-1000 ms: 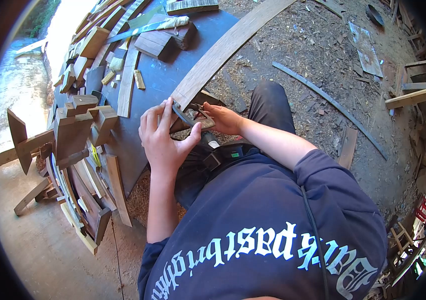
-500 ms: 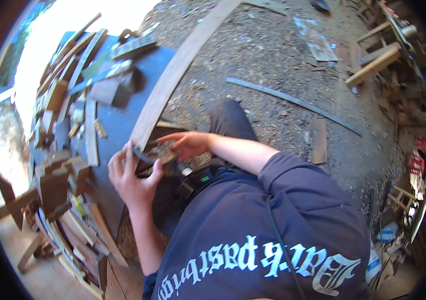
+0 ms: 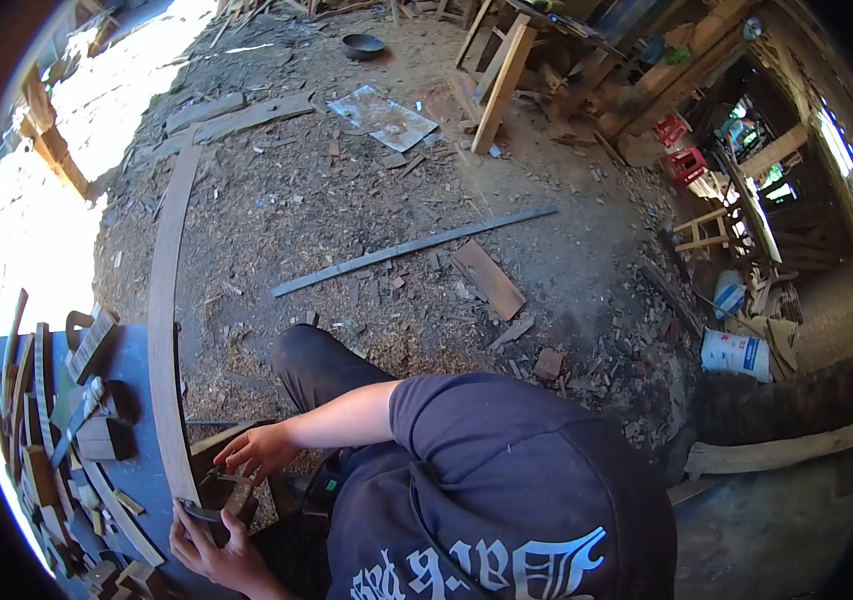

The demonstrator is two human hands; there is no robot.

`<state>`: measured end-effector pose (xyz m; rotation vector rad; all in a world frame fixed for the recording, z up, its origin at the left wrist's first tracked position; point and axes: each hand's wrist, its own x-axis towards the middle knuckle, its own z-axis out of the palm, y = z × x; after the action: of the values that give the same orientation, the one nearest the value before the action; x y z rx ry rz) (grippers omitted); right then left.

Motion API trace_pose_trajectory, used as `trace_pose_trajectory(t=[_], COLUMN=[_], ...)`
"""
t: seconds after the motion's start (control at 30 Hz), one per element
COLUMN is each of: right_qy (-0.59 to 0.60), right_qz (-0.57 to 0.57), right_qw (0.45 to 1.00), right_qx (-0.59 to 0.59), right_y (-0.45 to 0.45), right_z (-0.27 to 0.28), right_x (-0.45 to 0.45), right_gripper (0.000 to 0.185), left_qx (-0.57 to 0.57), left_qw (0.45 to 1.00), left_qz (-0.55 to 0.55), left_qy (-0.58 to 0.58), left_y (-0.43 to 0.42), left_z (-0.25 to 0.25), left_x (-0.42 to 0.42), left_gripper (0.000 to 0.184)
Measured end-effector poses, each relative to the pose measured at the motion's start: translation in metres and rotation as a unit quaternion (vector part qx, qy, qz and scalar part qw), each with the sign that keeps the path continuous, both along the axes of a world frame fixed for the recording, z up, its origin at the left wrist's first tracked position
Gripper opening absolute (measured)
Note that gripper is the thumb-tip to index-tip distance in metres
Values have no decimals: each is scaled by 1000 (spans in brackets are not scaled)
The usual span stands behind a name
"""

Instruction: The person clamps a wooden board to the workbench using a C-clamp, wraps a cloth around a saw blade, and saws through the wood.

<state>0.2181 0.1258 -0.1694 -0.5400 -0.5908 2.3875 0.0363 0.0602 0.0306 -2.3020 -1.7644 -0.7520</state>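
A long, narrow wooden board (image 3: 169,300) runs from the ground in front up over the edge of a blue tabletop. At its near end, my left hand (image 3: 215,552) is curled, fingertips on the board's end and thumb apart. A dark curved piece (image 3: 203,515) lies between this thumb and fingers; I cannot make out its kind. My right hand (image 3: 259,450) hovers just right of the board's end, fingers loosely bent and apart, with no held thing visible. Below it sits a small brown wooden piece (image 3: 239,496), close to my left thumb.
Wood offcuts and blocks (image 3: 102,438) crowd the blue tabletop (image 3: 152,400) at left. On the chip-strewn ground lie a grey strip (image 3: 417,245), a short brown board (image 3: 489,278) and a black bowl (image 3: 363,46). A white bucket (image 3: 735,355) and red crates (image 3: 685,165) stand at right.
My view has swung, so the hands and board appear lower and farther left, and more of the workshop shows. Both hands stay by the board's near end.
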Motion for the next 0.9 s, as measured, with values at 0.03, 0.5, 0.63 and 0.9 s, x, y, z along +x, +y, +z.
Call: trace_pose_trajectory(t=[0.03, 0.5, 0.63, 0.9], right_qy=[0, -73, -19, -111], right_qz=[-4, -20, 22, -61], right_qw=[1000, 997, 999, 869], right_qx=[-7, -27, -17, 479], right_y=[2, 30, 17, 9], right_z=[-4, -30, -6, -28], right_x=[-1, -60, -19, -14], right_gripper=[50, 35, 43, 50], left_qx=[6, 12, 30, 22], left_qw=[1000, 1000, 1000, 1000], left_qz=[-2, 6, -8, -4], left_qy=[0, 2, 3, -8], left_y=[1, 2, 3, 4], left_z=[-3, -10, -10, -12], left_x=[-1, -6, -6, -6], left_gripper=[57, 58, 57, 57])
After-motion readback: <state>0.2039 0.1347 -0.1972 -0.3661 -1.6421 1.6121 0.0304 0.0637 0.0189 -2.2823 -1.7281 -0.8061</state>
